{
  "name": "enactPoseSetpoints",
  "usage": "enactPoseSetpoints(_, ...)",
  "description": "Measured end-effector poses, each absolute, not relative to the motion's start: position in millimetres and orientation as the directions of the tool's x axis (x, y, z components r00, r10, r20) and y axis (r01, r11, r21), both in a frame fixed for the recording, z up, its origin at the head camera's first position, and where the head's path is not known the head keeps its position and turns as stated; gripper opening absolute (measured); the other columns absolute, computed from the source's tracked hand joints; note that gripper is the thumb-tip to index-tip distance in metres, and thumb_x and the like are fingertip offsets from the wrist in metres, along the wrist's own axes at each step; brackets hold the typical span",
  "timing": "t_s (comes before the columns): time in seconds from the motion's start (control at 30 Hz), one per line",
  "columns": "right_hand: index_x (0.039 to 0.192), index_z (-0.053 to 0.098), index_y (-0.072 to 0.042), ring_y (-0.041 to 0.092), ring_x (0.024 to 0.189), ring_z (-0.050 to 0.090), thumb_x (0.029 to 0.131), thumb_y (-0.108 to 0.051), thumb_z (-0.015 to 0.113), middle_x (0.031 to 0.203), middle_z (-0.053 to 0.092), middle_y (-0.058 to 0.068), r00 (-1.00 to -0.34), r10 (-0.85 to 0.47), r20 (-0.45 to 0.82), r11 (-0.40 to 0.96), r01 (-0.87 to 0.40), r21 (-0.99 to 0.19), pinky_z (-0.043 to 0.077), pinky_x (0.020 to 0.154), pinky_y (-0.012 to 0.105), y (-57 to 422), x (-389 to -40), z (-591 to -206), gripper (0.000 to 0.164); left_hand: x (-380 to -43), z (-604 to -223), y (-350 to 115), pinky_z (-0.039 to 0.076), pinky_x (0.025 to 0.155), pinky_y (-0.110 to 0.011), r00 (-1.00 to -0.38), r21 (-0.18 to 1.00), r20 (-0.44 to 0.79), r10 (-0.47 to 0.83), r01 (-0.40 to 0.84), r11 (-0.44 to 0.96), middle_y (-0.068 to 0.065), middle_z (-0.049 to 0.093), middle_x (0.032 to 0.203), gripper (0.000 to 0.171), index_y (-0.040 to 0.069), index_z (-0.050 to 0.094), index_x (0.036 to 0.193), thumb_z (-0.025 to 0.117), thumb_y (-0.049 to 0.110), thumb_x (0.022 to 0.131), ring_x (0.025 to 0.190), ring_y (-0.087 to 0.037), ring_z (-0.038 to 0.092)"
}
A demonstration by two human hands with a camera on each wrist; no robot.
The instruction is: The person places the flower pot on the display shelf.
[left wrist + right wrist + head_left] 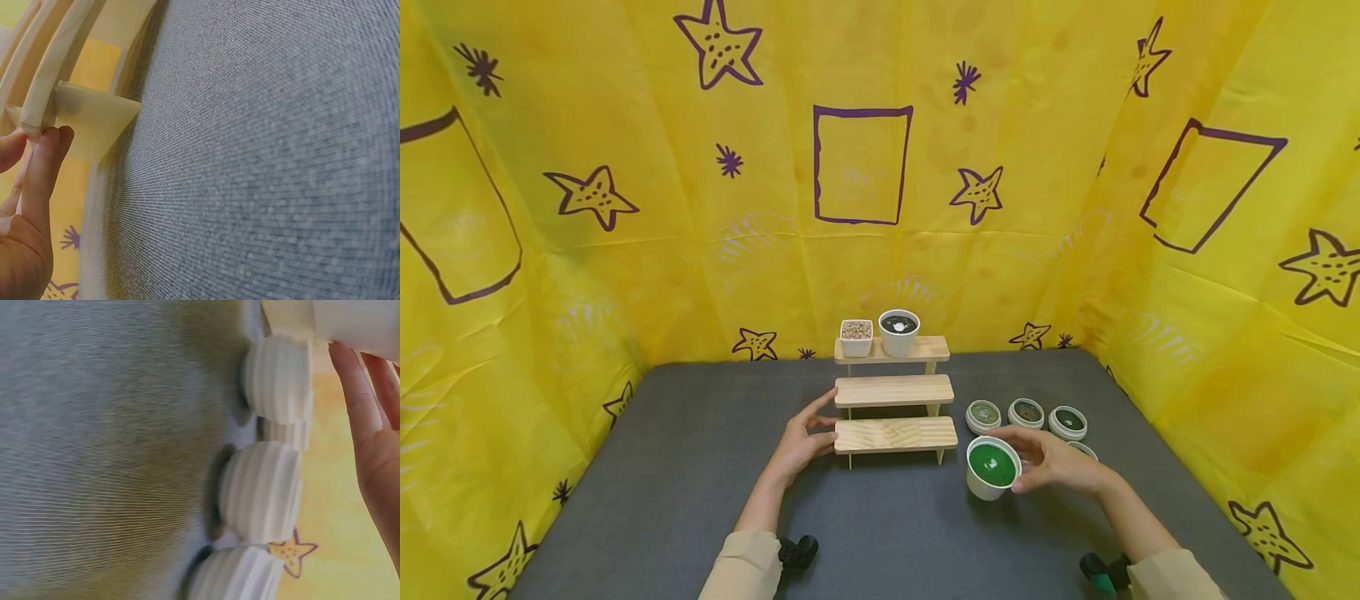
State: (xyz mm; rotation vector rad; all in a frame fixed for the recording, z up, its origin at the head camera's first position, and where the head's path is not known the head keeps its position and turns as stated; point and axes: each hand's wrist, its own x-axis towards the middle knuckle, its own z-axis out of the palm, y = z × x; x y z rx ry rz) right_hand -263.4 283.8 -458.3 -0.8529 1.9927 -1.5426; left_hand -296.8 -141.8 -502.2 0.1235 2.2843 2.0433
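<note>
A three-tier wooden stand (895, 391) is at the middle of the dark cloth. My left hand (801, 446) pinches the left end of its lowest shelf (40, 94) between thumb and fingers. My right hand (1056, 458) grips a white cup (983, 485) with bright green contents, to the right of the lowest shelf. The cup tilts towards me, and its side (362, 322) shows at the top of the right wrist view. On the top shelf are a square white pot (856, 345) of small tan pieces and a round white pot (898, 343) with dark contents.
Several small ribbed white pots, among them one pot (983, 417) and another pot (1068, 423), sit on the cloth behind and beside my right hand. Yellow fabric walls (865, 275) with purple drawings enclose the dark cloth surface (722, 433) at the back and sides.
</note>
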Motion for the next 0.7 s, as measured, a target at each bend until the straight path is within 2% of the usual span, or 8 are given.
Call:
enactPoseSetpoints(0.23,0.148,0.037,0.000,0.002,0.123,0.056,0.085,-0.005,0.072,0.145,0.052,0.017,-0.715,-0.699,-0.010,0.254,-0.235,-0.938,0.051,0.095,0.025,276.8,-272.5,-439.6,0.072,-297.3,-503.2,-141.8,0.061,0.076,-0.035,-0.995,0.993,-0.003,0.104,0.008,0.114,-0.028,0.063,0.118,0.073,0.027,0.046,0.148,0.063,-0.009,0.086,0.094,-0.024,0.069)
enactPoseSetpoints(0.47,0.149,0.041,-0.009,0.004,0.124,0.057,0.086,-0.007,0.072,0.147,0.051,0.018,-0.728,-0.685,-0.011,0.284,-0.253,-0.925,0.050,0.097,0.027,269.7,-288.7,-421.9,0.069,-297.4,-502.5,-141.2,0.061,0.076,-0.034,-0.994,0.993,-0.005,0.106,0.007,0.119,-0.027,0.064,0.119,0.073,0.028,0.047,0.148,0.063,-0.008,0.087,0.095,-0.024,0.069)
enactPoseSetpoints(0.7,0.149,0.042,-0.010,0.009,0.120,0.058,0.085,-0.008,0.074,0.146,0.050,0.021,-0.764,-0.645,0.010,0.308,-0.272,-0.912,0.053,0.093,0.032,261.8,-305.0,-403.5,0.071,-297.8,-503.0,-141.6,0.060,0.076,-0.034,-0.995,0.993,-0.018,0.103,-0.006,0.116,-0.026,0.063,0.119,0.072,0.029,0.047,0.148,0.063,-0.007,0.087,0.094,-0.022,0.069)
